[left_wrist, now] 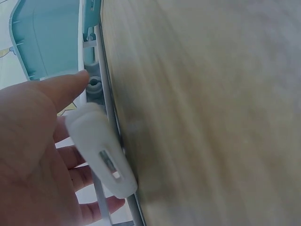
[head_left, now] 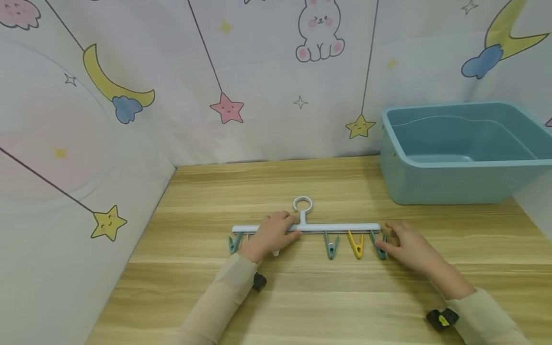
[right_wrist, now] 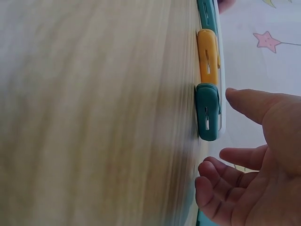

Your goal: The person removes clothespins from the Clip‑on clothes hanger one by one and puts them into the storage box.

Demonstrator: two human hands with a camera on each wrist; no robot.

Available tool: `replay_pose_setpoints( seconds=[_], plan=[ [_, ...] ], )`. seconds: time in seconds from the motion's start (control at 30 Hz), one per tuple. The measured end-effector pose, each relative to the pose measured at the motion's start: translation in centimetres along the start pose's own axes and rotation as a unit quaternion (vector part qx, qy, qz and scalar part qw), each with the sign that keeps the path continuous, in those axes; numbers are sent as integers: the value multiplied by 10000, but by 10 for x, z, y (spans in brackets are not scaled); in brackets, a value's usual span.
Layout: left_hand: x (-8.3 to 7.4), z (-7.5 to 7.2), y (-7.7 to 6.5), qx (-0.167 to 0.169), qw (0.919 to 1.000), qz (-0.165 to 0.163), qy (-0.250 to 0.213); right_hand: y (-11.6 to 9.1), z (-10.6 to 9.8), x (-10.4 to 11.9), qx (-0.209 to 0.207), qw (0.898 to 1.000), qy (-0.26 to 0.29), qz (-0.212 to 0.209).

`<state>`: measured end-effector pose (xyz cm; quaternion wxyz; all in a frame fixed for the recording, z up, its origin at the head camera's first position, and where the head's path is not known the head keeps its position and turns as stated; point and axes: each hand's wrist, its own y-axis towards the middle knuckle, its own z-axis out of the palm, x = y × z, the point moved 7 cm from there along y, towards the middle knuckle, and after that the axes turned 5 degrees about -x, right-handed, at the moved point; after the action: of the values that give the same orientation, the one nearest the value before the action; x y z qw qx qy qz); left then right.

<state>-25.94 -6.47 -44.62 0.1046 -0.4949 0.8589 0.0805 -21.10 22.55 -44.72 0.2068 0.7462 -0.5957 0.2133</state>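
Note:
A white clip hanger (head_left: 340, 227) lies on the wooden table, its ring (head_left: 303, 205) towards the wall. Along its bar sit clothespins: a teal one (head_left: 234, 243) at the left end, a white one (left_wrist: 101, 150) by the left hand, a teal one (head_left: 331, 247), a yellow one (head_left: 358, 245) and a teal one (right_wrist: 207, 113) at the right end. My left hand (head_left: 271, 235) holds the bar left of the ring, thumb on the near side and fingers beyond it. My right hand (head_left: 411, 247) is spread beside the right end, thumb close to the end clothespin, gripping nothing.
A blue-green plastic tub (head_left: 448, 184) stands at the back right of the table (head_left: 327, 306). Behind and to the left rises a white cloth (head_left: 267, 72) printed with stars, moons and a bunny. Dark devices are strapped to both wrists.

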Motion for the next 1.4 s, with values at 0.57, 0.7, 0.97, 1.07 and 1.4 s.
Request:
replay_pose_setpoints(
  seconds=[0.57, 0.7, 0.97, 1.07, 1.4],
  plan=[
    [-2, 2, 3, -20, 10000, 53, 71, -3, 8, 1, 23, 9999, -76, 131],
    [-2, 4, 4, 16, 9999, 64, 115, -3, 8, 1, 62, 9998, -86, 163],
    [-3, 4, 6, 30, 9999, 46, 85, 0, 11, 3, 116, 9999, 17, 65],
    [-3, 5, 6, 79, 9999, 19, 106, 1, 11, 5, 28, 9999, 77, -76],
    [-2, 7, 7, 17, 9998, 97, 188, 3, 12, 6, 67, 9998, 150, -151]
  ],
)
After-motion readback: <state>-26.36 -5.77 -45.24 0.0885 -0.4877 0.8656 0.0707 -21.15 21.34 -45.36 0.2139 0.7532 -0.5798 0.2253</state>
